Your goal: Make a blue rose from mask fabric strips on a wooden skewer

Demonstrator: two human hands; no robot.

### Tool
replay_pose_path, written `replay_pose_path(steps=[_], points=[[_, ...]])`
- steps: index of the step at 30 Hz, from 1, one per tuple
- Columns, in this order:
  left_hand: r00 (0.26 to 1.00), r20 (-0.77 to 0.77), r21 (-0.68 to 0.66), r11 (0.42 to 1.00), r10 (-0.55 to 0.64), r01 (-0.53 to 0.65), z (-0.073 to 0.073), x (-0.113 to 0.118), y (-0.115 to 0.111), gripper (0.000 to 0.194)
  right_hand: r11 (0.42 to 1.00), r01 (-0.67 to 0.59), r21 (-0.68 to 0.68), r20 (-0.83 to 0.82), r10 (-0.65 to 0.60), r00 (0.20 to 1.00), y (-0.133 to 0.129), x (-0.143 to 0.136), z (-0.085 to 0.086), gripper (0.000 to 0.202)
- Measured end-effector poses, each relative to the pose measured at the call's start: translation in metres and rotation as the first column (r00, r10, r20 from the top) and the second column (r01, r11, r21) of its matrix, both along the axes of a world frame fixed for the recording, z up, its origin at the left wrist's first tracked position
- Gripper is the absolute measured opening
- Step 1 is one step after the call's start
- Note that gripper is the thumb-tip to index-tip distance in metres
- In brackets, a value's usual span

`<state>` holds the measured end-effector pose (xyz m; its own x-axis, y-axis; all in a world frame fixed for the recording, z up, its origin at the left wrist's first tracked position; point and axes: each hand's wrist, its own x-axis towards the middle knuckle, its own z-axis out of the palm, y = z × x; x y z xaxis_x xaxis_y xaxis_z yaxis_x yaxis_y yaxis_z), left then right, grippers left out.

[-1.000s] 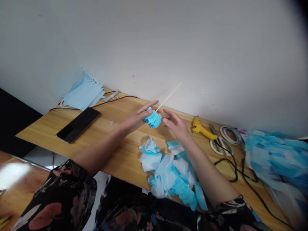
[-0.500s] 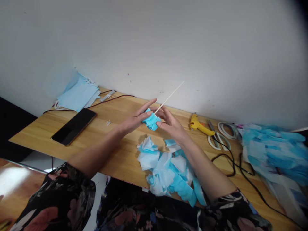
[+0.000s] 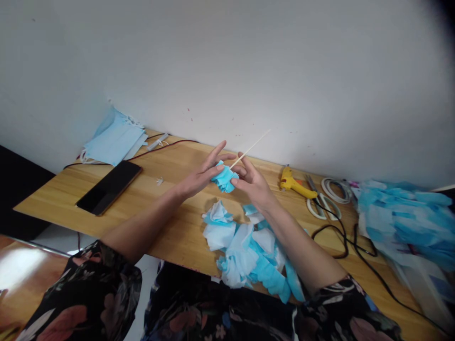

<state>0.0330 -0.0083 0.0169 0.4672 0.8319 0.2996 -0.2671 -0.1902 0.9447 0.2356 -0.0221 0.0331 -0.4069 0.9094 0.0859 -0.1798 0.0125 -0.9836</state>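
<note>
Bundle (image 3: 223,182), blue, already gathered round one end of a stick (image 3: 254,145), is being held by both the left hand (image 3: 199,179) and right hand (image 3: 255,188) above the table (image 3: 188,232), while loose scraps (image 3: 241,255) are lying unattached below.

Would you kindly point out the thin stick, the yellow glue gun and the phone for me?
Thin stick (image 3: 250,148): head view, middle of its bare shaft.
Yellow glue gun (image 3: 297,189): head view, on its yellow body.
Phone (image 3: 109,188): head view, middle of its dark screen.
</note>
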Motion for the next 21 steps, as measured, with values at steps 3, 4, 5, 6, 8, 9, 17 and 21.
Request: replay_pose_path(steps=[3, 4, 5, 6, 8, 9, 17, 21], points=[[0.998, 0.041, -0.054, 0.998, 0.04, -0.038, -0.003, 0.001, 0.002, 0.084, 0.993, 0.111, 0.029, 0.005, -0.111, 0.994, 0.004, 0.001, -0.004, 0.105], [0.997, 0.057, -0.069, 0.997, 0.051, -0.047, -0.004, 0.002, 0.002, 0.087, 0.988, 0.147, 0.044, 0.009, -0.147, 0.989, 0.005, 0.001, -0.005, 0.107], [0.996, 0.067, -0.08, 0.996, 0.056, -0.051, -0.005, 0.002, 0.003, 0.09, 0.982, 0.179, 0.059, 0.014, -0.18, 0.984, 0.006, 0.001, -0.006, 0.108], [0.996, 0.071, -0.085, 0.995, 0.054, -0.048, -0.005, 0.003, 0.003, 0.093, 0.975, 0.208, 0.073, 0.02, -0.209, 0.978, 0.007, 0.001, -0.007, 0.109], [0.998, 0.053, -0.081, 0.996, 0.043, -0.038, -0.006, 0.005, 0.004, 0.099, 0.962, 0.252, 0.102, 0.03, -0.256, 0.966, 0.009, 0.001, -0.009, 0.111], [0.998, 0.036, -0.078, 0.996, 0.042, -0.039, -0.007, 0.005, 0.005, 0.101, 0.957, 0.266, 0.116, 0.034, -0.272, 0.962, 0.009, 0.0, -0.01, 0.112], [0.993, -0.055, -0.045, 0.993, 0.106, -0.109, -0.01, 0.008, 0.003, 0.101, 0.947, 0.236, 0.22, 0.15, -0.272, 0.951, 0.007, 0.0, -0.014, 0.109], [0.989, -0.065, -0.023, 0.991, 0.134, -0.135, -0.006, 0.009, 0.0, 0.093, 0.97, 0.182, 0.162, 0.138, -0.205, 0.969, 0.005, -0.002, -0.01, 0.111]])
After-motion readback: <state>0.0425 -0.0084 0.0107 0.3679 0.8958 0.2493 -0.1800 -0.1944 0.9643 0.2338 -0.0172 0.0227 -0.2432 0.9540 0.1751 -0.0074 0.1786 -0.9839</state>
